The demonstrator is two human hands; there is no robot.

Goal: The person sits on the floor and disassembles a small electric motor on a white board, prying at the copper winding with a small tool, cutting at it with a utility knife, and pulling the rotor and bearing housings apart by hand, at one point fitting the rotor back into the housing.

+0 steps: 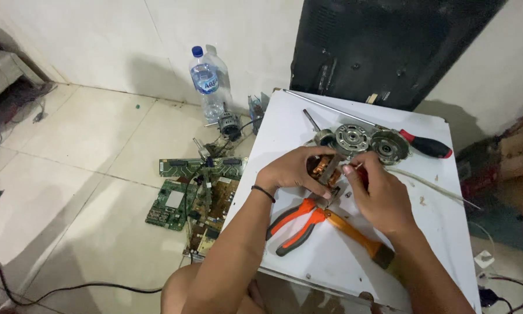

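**Both hands on the copper-wound motor core**

While I sit on the floor at the white flat worktop (308,256), my left hand (290,170) is curled around a small motor core with copper-coloured windings and a grey metal frame (322,168), gripping it from the left. My right hand (381,195) closes in from the other side, its fingertips (349,170) pinched at the top of the same core; I cannot tell whether they hold a small part there. The core sits just above the worktop, between my two hands.

Just beyond my fingers lie two round silver metal motor end caps (369,141) and a screwdriver with a red and black handle (427,145). Below my hands lie pliers with orange and black grips (293,224), touching a tool with a wooden orange-brown handle (357,235).

On the tiled floor (87,192) to the left are green circuit boards (194,195) and a clear plastic water bottle with a blue cap (205,81), near the wall.
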